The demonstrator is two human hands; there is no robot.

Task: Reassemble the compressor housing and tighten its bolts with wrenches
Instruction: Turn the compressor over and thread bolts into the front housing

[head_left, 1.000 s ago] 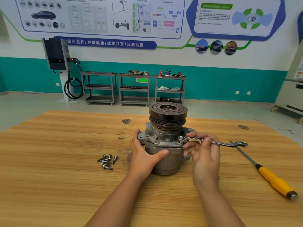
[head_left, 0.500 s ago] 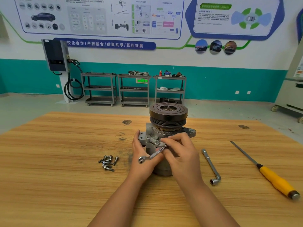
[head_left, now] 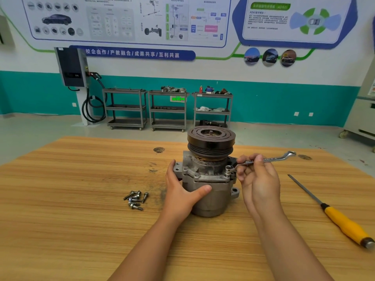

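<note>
Wooden workbench [head_left: 71, 230], mid-frame: compressor housing [head_left: 211, 191] upright, pulley [head_left: 211, 138] on top, left hand [head_left: 180, 191] curled round it; right hand [head_left: 257, 179] pinching wrench [head_left: 272, 159], ring end on right flange, shaft pointing right, slightly upward.

Grey compressor housing [head_left: 211, 191], black pulley [head_left: 211, 139], yellow-handled screwdriver [head_left: 345, 222]

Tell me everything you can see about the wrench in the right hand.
The wrench is a slim, shiny metal spanner with a ring at each end, both offset from the shaft. Its near ring sits on the right corner of the compressor flange. The shaft runs right and slightly upward, with the far ring free above the table. The right hand pinches the shaft close to the working ring.
</note>
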